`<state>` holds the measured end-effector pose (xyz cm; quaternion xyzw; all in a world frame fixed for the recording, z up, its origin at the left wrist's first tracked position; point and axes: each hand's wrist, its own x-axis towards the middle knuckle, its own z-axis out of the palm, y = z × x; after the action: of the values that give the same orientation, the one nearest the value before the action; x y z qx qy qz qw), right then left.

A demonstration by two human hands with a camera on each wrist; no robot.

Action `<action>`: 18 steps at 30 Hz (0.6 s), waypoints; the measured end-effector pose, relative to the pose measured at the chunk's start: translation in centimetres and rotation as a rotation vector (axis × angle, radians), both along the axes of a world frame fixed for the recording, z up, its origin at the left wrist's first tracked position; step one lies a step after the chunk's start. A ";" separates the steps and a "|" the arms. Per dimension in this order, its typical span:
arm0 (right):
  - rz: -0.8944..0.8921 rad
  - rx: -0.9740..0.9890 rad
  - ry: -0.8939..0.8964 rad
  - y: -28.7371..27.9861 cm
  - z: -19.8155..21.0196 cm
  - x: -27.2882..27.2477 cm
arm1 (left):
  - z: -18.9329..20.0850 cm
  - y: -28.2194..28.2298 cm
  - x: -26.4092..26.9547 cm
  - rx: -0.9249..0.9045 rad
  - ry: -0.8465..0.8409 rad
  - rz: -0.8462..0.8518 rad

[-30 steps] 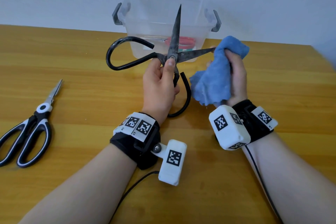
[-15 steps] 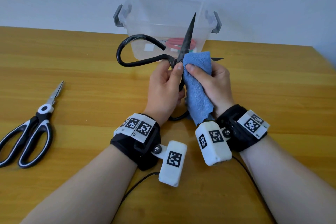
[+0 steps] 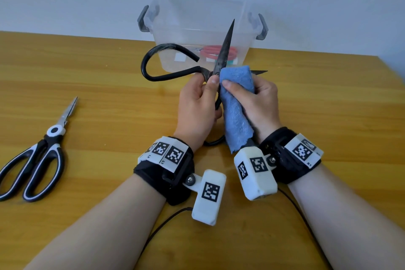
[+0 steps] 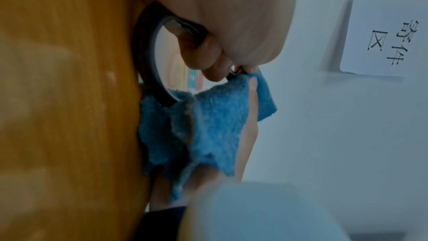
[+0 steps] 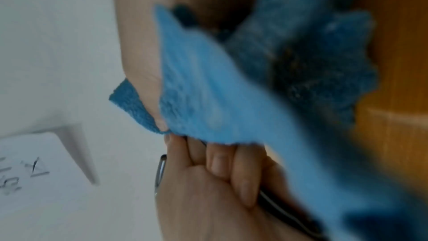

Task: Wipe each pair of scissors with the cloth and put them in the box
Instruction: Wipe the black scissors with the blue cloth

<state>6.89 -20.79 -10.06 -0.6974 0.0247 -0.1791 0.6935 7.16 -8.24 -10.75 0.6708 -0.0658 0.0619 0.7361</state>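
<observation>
My left hand (image 3: pixel 202 96) grips the black iron scissors (image 3: pixel 223 50) near their pivot, blades spread apart, one blade pointing up in front of the box. My right hand (image 3: pixel 245 92) holds the blue cloth (image 3: pixel 235 103) wrapped round the other blade, whose tip sticks out to the right. In the left wrist view the cloth (image 4: pixel 208 125) hangs below my left hand's curled fingers (image 4: pixel 208 56) and a black handle loop (image 4: pixel 148 65). In the right wrist view the cloth (image 5: pixel 208 89) fills the middle. A black-and-white pair of scissors (image 3: pixel 41 155) lies on the table at the left.
The clear plastic box (image 3: pixel 171 28) with grey handles stands at the back of the wooden table (image 3: pixel 328 105) against the wall. Red-handled scissors (image 3: pixel 210 51) lie inside it. Cables run from both wrist cameras toward the table's near edge.
My right hand has slid the cloth along the right-pointing blade from its tip toward the pivot, right beside my left thumb. The scissors tilted slightly to the right.
</observation>
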 end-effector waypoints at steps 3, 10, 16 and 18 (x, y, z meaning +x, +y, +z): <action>-0.007 -0.074 -0.015 0.1 0.1 0.0 | 0.1 0.1 0.0 -0.006 0.003 -0.020; -0.183 0.105 0.012 -0.6 -0.3 0.6 | 0.0 0.0 0.1 0.013 0.013 0.030; -0.051 -0.074 -0.024 0.0 -0.2 0.3 | 0.0 0.0 0.1 -0.013 0.062 -0.005; -0.119 -0.023 -0.025 -0.1 -0.4 0.5 | 0.0 0.1 0.1 -0.002 0.056 -0.003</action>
<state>7.43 -20.92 -10.46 -0.7002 0.0553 -0.2290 0.6739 7.26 -8.13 -10.74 0.6716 -0.0460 0.0419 0.7383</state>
